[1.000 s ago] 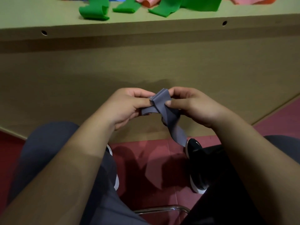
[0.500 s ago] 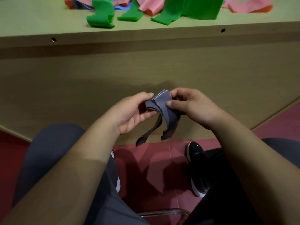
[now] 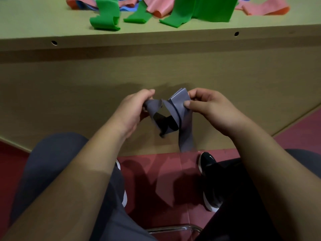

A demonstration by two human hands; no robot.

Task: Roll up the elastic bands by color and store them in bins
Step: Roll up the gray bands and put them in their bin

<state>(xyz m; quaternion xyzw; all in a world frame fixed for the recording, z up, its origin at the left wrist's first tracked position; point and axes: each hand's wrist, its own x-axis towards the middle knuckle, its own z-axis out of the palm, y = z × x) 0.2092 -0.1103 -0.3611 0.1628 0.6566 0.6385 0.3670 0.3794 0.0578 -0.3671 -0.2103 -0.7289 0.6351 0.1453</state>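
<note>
Grey elastic band [image 3: 179, 104] sits in mid-air between the two hands, in front of the table's front panel and above the knees. Its folded pack is pinched by the right hand [image 3: 212, 109], thumb on the near face and curled fingers behind the top edge. The left hand [image 3: 132, 110] grips a twisted stretch of the same band, fingers closed over it. Between the hands the band sags in a loop, and one tail hangs straight down from the pack to about the panel's lower edge.

Half a second ago the hands were nearly touching, with the left thumb against the pack. Now the left hand has drawn off to the left, a gap has opened, and the loop is pulled out wider. The hanging tail reaches lower than before.

Up on the table [image 3: 156, 38] lie loose green bands [image 3: 106, 16], pink bands [image 3: 157, 7] and a blue band [image 3: 129, 9], well apart from the hands. Below, a black shoe [image 3: 208, 178] rests on the red floor [image 3: 165, 173], just beside the tail's end. A chrome chair rail [image 3: 173, 228] shows between the thighs. Both forearms cover much of the lap, and the left hand's palm side hides how much band it holds.
</note>
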